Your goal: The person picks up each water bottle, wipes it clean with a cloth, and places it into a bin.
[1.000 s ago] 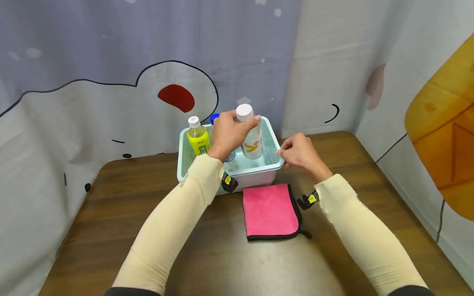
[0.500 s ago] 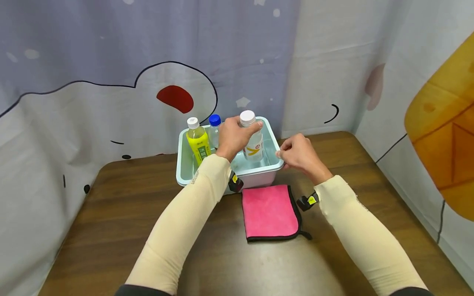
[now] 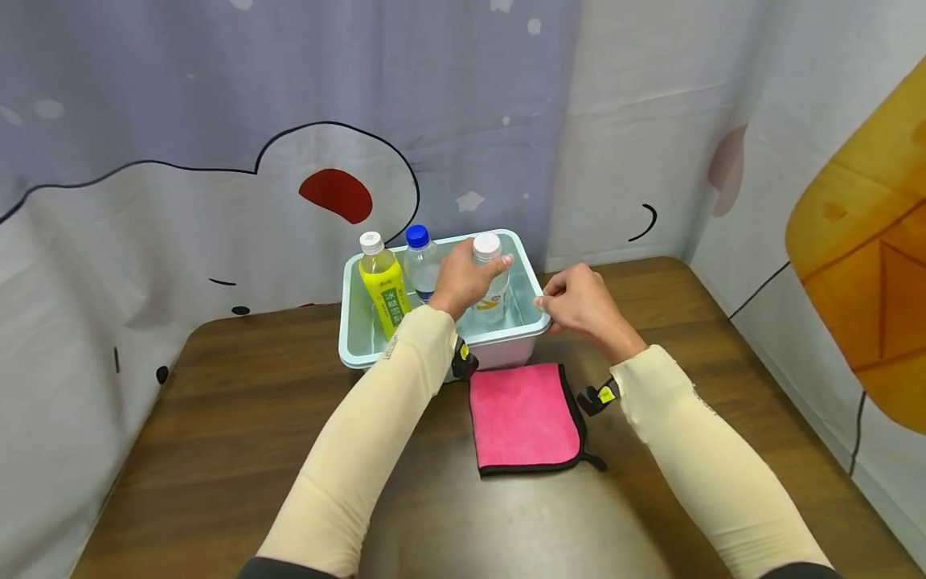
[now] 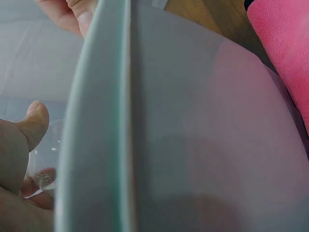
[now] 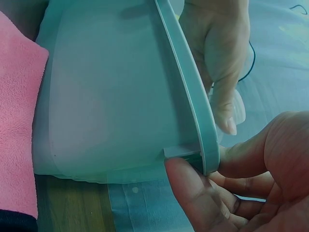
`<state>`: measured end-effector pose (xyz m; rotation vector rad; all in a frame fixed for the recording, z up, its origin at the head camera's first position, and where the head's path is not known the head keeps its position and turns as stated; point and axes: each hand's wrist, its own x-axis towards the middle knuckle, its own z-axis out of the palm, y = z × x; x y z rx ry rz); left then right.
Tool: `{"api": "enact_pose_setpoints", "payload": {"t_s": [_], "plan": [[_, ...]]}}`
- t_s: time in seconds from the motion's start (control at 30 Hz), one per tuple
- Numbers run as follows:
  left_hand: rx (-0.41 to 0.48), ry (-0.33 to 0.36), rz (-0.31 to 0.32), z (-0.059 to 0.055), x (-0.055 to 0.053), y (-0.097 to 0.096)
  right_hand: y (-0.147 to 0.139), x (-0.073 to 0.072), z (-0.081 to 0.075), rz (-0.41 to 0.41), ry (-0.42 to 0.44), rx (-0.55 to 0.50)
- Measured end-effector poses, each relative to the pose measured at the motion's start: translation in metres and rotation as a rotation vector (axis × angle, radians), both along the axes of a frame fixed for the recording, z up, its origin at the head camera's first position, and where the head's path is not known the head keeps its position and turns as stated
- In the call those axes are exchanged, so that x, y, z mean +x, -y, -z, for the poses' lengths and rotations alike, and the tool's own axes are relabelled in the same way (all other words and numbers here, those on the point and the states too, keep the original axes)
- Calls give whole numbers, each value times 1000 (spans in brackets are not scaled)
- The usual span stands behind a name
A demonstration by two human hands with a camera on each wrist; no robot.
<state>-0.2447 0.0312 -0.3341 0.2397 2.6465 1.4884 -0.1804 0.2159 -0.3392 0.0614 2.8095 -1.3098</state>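
My left hand (image 3: 463,277) is around a clear bottle (image 3: 490,301) with a white cap, standing inside a pale blue plastic basin (image 3: 347,334). In the left wrist view, the thumb (image 4: 36,123) lies along the bottle's near side and the other fingers show through its clear wall. At the basin's right front corner, my right hand (image 3: 582,301) pinches the rim (image 5: 205,125) between thumb and fingers. A yellow-green labelled bottle (image 3: 386,293) with a white cap leans inside on the left. Beside it stands a clear bottle with a blue cap (image 3: 417,236), its lower part hidden by my left hand.
A folded pink cloth (image 3: 526,418) with black edging lies on the wooden table (image 3: 239,418), just in front of the basin. Behind the table hangs a printed curtain (image 3: 463,104), and another fabric side (image 3: 767,201) rises on the right.
My left hand has lowered the white-capped clear bottle farther down into the basin, slightly rightward and toward me. The blue-capped bottle shows more. My right hand keeps its pinch on the rim.
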Motion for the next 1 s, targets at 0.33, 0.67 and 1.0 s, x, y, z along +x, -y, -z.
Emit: {"api": "enact_pose_setpoints", "payload": {"t_s": [0.33,0.67,1.0], "plan": [[-37,56,35,6,0,-2,1,0,0,0,16,-13],[-111,-34,5,2,1,-4,2,-1,0,-14,6,-2],[-282,-376,-12,-19,5,1,3,-6,2,-28,-6,13]]}}
